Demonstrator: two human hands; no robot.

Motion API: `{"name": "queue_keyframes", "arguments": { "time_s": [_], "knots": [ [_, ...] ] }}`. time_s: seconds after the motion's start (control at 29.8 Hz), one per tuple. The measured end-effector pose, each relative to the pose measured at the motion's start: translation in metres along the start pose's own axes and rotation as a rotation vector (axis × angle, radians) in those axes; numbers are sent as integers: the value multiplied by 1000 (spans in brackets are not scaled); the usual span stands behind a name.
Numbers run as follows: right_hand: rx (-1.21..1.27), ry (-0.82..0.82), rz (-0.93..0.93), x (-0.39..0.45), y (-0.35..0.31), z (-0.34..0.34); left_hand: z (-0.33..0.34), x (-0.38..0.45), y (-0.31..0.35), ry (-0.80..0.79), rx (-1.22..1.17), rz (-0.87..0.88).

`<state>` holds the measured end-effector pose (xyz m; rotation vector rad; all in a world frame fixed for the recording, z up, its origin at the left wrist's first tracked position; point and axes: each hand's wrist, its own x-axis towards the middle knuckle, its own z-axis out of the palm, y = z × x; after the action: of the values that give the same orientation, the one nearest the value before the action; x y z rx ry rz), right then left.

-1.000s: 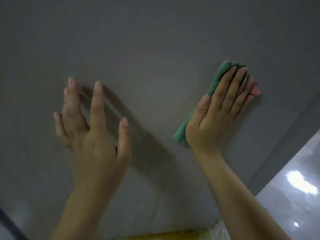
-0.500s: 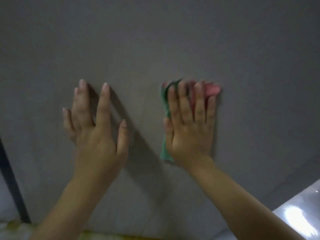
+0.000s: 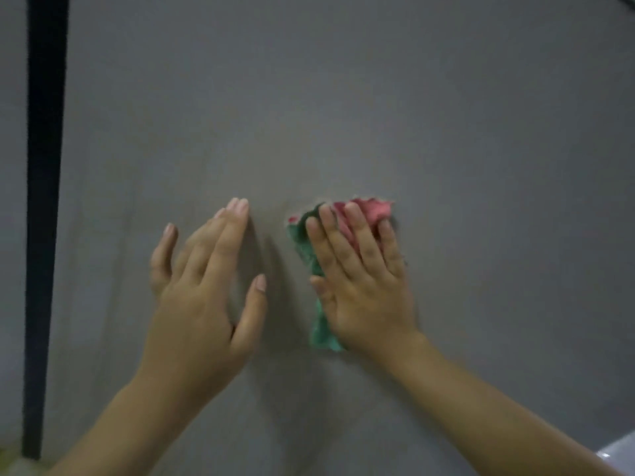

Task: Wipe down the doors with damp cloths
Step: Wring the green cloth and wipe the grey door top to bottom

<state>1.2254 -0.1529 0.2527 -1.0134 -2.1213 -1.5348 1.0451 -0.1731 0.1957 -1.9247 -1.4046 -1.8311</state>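
A plain grey door point(image 3: 343, 108) fills nearly the whole head view. My right hand point(image 3: 360, 276) lies flat on it, pressing a folded green and pink cloth point(image 3: 309, 255) against the surface; the cloth shows past my fingertips and along the thumb side. My left hand point(image 3: 206, 283) rests on the door just left of the cloth, fingers straight, thumb spread, holding nothing.
A dark vertical gap or door edge point(image 3: 43, 218) runs down the far left. A patch of glossy pale floor point(image 3: 618, 451) shows in the bottom right corner.
My right hand slid the cloth leftward across the door, from the right side toward my left hand. The view shifted, so the dark edge on the left now shows in full.
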Motion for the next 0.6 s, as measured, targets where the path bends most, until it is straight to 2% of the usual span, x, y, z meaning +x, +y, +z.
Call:
{"name": "queue_keyframes", "arguments": {
  "time_s": [0.07,0.13,0.24,0.3,0.37,0.47,0.54,0.6],
  "knots": [
    [-7,6,51,7,22,-12,-4,-1,-9,16,0,-30],
    [-62,61,187,36,42,-19,-6,-2,-21,23,16,-55],
    [-111,140,323,94,33,-15,-6,-2,-34,31,19,-117],
    [-73,121,190,112,9,-10,-5,0,-41,31,28,-164],
    [-49,34,-61,106,-5,-9,-5,2,-46,30,53,-182],
    [-99,-36,-303,102,20,-24,-5,5,-48,65,75,-187],
    [-128,-2,-267,120,41,-31,-3,5,-48,91,66,-194],
    [-157,59,-119,149,45,-30,1,3,-49,114,57,-177]
  ]
}}
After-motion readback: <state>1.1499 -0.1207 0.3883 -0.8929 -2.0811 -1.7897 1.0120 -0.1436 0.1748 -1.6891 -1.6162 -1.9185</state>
